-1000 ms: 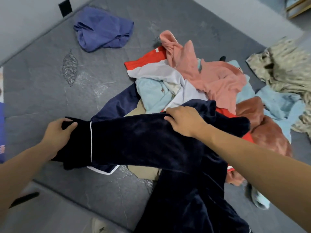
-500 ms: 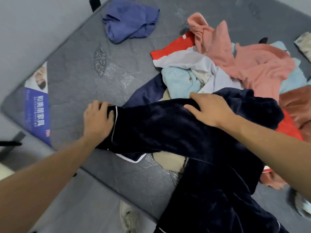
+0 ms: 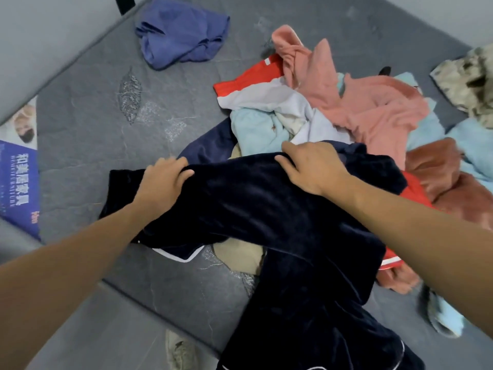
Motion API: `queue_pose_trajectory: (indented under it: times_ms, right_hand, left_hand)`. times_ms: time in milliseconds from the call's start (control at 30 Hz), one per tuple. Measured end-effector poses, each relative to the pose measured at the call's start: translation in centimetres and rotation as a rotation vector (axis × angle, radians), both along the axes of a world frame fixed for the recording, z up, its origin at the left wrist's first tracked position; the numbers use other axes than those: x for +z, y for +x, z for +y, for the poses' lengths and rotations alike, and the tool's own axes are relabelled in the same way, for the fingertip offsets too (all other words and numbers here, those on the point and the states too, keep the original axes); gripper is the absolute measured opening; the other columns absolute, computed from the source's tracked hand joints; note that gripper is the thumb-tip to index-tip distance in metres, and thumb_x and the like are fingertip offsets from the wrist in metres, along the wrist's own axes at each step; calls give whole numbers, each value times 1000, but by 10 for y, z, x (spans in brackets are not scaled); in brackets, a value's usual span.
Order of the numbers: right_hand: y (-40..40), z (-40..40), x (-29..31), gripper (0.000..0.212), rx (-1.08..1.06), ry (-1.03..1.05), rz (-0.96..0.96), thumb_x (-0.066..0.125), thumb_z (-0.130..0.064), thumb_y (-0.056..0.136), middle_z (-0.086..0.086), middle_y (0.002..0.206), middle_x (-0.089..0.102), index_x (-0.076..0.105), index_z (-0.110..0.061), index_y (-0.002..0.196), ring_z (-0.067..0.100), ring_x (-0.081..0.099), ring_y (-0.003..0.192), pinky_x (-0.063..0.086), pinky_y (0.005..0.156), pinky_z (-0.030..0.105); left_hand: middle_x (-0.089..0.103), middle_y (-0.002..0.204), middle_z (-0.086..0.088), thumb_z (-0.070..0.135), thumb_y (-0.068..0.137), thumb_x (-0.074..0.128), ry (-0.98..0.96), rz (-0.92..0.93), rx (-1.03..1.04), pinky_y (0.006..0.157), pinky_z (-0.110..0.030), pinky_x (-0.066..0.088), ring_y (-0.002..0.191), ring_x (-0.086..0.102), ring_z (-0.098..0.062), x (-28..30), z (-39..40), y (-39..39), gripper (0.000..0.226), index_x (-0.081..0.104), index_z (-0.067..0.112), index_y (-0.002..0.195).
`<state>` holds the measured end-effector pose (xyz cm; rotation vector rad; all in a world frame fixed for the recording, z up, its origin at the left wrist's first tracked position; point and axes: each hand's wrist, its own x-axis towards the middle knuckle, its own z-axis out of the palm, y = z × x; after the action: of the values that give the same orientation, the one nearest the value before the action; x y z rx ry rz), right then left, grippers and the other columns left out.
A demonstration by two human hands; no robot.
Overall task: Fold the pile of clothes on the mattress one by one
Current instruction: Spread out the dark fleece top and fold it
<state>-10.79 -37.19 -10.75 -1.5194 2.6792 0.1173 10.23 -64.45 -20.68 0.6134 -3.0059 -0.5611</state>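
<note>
Nearest, at the lower edge: a pale shoe (image 3: 179, 352) on the grey floor beside the mattress (image 3: 80, 134), and the lower part of a dark navy velvet garment (image 3: 266, 209) hanging over the mattress's near edge, thin white piping visible at its hem. The garment's upper part lies spread crosswise on the mattress, overlapping a beige cloth (image 3: 237, 253) and the near side of the clothes pile (image 3: 333, 116). Left hand (image 3: 160, 181): palm down on the garment's left portion, fingers curled over its far edge, gripping the fabric. Right hand (image 3: 313, 166): on the garment's upper middle, fingers bent over the far edge, pinching the fabric; both forearms bare. Behind the hands, the pile: a light blue piece (image 3: 256, 129), a white-and-red piece (image 3: 256, 86), a salmon-pink fleece (image 3: 373, 108), a rust-brown fleece (image 3: 448, 177) at right, more light blue beneath. A printed label (image 3: 18, 180) with blue ground sits at the mattress's left corner. Far right: a patterned olive-cream cloth (image 3: 472, 84), apart from the pile. Farthest: a blue-violet garment (image 3: 181, 33), bunched, lying alone near the mattress's far left edge.
</note>
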Motion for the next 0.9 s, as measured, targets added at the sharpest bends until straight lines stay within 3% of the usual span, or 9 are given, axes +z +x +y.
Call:
queue_pose_trajectory:
  times_ms: [67, 133, 267, 400, 567, 700, 800, 900]
  right_hand:
    - [3, -3, -3, 28, 9, -19, -15, 40, -41, 108, 8, 89, 66, 48, -16, 99, 37, 61, 81, 37, 64, 41]
    - [7, 7, -7, 27, -4, -5, 28, 40, -40, 108, 5, 104, 61, 53, -16, 107, 32, 55, 96, 39, 78, 45]
    - [16, 49, -14, 36, -108, -178, 151, 46, -36, 104, 6, 138, 52, 56, -16, 132, 29, 51, 123, 38, 103, 45]
    - [28, 100, -21, 58, -316, -320, 42, 50, -29, 105, 10, 168, 27, 35, -12, 158, 26, 30, 153, 29, 123, 42]
    - [72, 162, -50, 63, -532, -345, -170, 47, -27, 108, 7, 172, 15, 22, -12, 164, 24, 21, 156, 24, 127, 38]
    - [146, 210, -81, 63, -568, -279, -240, 45, -30, 109, 4, 173, 13, 20, -15, 165, 20, 17, 158, 12, 130, 34]
    - [199, 241, -98, 63, -575, -243, -287, 44, -33, 109, 2, 173, 14, 20, -15, 165, 19, 18, 157, 21, 128, 37]
    - [235, 266, -105, 63, -640, -198, -310, 47, -39, 105, 0, 163, 29, 27, -18, 161, 19, 32, 147, 33, 120, 37]
  left_hand:
    - [54, 100, -18, 25, 103, 60, -140, 63, 57, 71, -54, 43, 90, 51, -42, -1, 9, -1, 15, 60, 10, 104]
    - [50, 112, -15, 25, 102, 59, -126, 154, 44, 76, -51, 41, 97, 49, -40, 6, 32, -7, 19, 59, 15, 117]
    - [48, 146, -5, 37, 105, 47, 55, 304, -288, 104, -41, 39, 131, 47, -28, 33, 112, -35, 46, 50, 20, 148]
    - [29, 167, -9, 46, 109, 45, 116, 213, -454, 127, -46, 21, 155, 25, -27, 48, 194, -74, 55, 37, 27, 160]
    - [11, 172, -16, 51, 106, 40, 12, 52, -391, 129, -52, 11, 159, 9, -33, 42, 223, -94, 64, 22, 32, 164]
    - [8, 172, -19, 48, 108, 35, -108, 162, -504, 128, -57, 12, 159, 7, -37, 34, 238, -69, 62, 23, 24, 164]
    - [14, 172, -12, 47, 107, 40, -138, 179, -721, 128, -54, 14, 160, 7, -32, 20, 272, -26, 60, 34, 23, 161]
    - [19, 172, -9, 49, 106, 40, -174, 41, -825, 128, -51, 13, 160, 8, -28, 3, 309, 14, 59, 38, 23, 159]
